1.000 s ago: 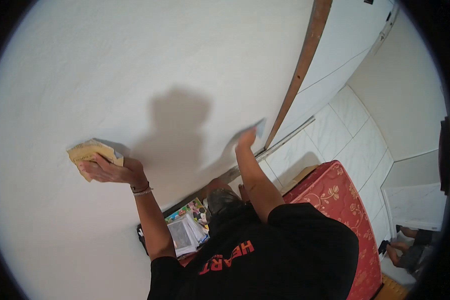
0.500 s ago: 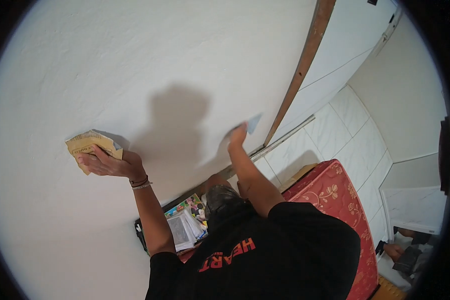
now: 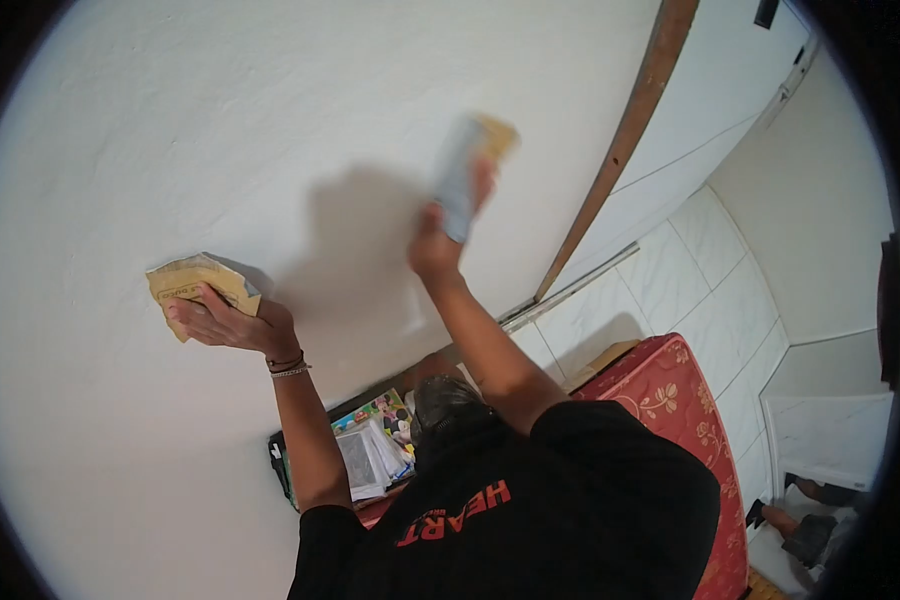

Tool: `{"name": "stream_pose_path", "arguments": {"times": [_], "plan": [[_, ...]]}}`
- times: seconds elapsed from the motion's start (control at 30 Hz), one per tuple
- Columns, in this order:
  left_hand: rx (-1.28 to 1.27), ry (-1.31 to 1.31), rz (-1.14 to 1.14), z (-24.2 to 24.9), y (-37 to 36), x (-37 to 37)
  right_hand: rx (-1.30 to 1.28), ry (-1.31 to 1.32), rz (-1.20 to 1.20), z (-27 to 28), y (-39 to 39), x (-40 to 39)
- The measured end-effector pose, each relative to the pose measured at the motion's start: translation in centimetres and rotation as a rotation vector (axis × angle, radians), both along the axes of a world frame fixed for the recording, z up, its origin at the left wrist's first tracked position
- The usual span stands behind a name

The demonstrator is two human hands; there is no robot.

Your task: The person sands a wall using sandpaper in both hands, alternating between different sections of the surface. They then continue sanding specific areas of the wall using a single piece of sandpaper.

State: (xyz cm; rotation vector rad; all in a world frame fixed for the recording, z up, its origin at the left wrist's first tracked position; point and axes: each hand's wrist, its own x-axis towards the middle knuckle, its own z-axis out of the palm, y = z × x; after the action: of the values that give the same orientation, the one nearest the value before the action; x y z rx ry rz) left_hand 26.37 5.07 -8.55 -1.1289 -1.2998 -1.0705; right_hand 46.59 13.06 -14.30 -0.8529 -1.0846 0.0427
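Note:
My left hand (image 3: 220, 317) presses a torn sheet of sandpaper (image 3: 178, 280) to the white wall (image 3: 120, 130), its yellow-brown printed backing facing me. The fingers lie over the sheet, and a bracelet is on that wrist. To the right, my right hand (image 3: 438, 243) grips a second piece of sandpaper (image 3: 458, 180), grey-blue with a yellowish top end. Motion smears this piece and the fingers around it. My shadow falls on the wall between the two hands.
A brown wooden strip (image 3: 625, 150) runs along the wall's right edge. Below are papers (image 3: 368, 460), a cartoon-printed cover (image 3: 385, 410), a red floral mattress (image 3: 660, 390) and white floor tiles (image 3: 595, 290). A mirror at lower right (image 3: 830, 420) reflects part of a person.
My right hand has swung up and slightly left with its sandpaper, which now shows more of its face. My left hand stays on its sheet; the view has shifted slightly.

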Motion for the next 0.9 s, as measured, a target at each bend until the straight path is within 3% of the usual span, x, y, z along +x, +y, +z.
{"name": "stream_pose_path", "arguments": {"times": [0.03, 0.07, 0.1, 0.17, 0.2, 0.27, 0.3, 0.33, 0.4, 0.43, 0.5, 0.57, 0.6, 0.67, 0.73, 0.8, 0.87, 0.9], "plan": [[-0.01, -0.001, -0.001, 0.1, -0.1, 0.1, -0.308, 0.231, -0.029, -6.2, 0.9, -1.4], [-0.021, -0.005, -0.006, 0.0, -0.1, 0.3, -0.688, 0.671, 0.186, -9.2, 0.1, -0.8], [-0.018, -0.008, -0.008, 0.0, 0.0, 0.3, -0.719, 0.96, 0.253, -16.6, 1.4, -0.3], [-0.017, -0.011, -0.024, -0.2, 0.0, 0.2, -0.887, 1.65, 0.171, -15.8, -0.9, 1.1], [0.0, -0.011, -0.031, -0.1, 0.3, 0.2, -0.868, 1.648, 0.179, -15.5, 0.1, 1.2], [-0.008, 0.004, -0.021, -0.2, 0.1, 0.0, -0.708, 1.116, 0.188, -15.4, 1.1, 0.5], [-0.017, 0.006, -0.028, -0.3, 0.0, -0.1, -0.707, 0.974, 0.081, -12.5, 1.9, 0.0], [-0.015, 0.007, -0.005, -0.4, 0.0, -0.3, -0.548, 0.89, -0.033, -9.2, 2.5, -0.8], [-0.006, 0.008, 0.01, -0.3, 0.4, -0.2, -0.243, 0.446, 0.001, 0.0, -0.6, -1.2], [0.003, 0.013, 0.006, -0.2, 0.3, 0.0, -0.034, 0.222, 0.147, 1.8, -1.5, -1.1], [0.004, 0.016, 0.001, -0.1, 0.2, 0.3, -0.029, -0.222, 0.172, 5.0, -3.1, -1.2], [-0.002, 0.013, 0.013, 0.0, 0.0, 0.3, -0.123, -0.369, 0.14, 3.2, -2.9, -2.3], [-0.002, 0.011, 0.017, -0.1, 0.0, 0.2, -0.08, -0.122, 0.133, 0.1, -2.2, -3.3], [0.02, 0.051, 0.003, -0.1, 0.2, -0.1, -0.278, 0.096, 0.135, -7.4, -2.1, -4.4], [0.012, 0.033, -0.005, 0.1, 0.2, 0.4, -0.448, 0.4, 0.167, -10.8, -5.1, -4.8], [0.021, 0.012, -0.01, 0.1, 0.1, 0.5, -1.119, 0.956, 0.612, -18.6, -7.3, -3.3], [0.013, -0.005, -0.007, -0.2, 0.2, 0.2, -1.832, 0.815, 0.724, -19.9, -9.8, -0.7], [0.035, -0.015, 0.017, -0.2, 0.3, 0.0, -1.647, 0.558, 0.771, -27.0, -10.4, -1.2]]}}
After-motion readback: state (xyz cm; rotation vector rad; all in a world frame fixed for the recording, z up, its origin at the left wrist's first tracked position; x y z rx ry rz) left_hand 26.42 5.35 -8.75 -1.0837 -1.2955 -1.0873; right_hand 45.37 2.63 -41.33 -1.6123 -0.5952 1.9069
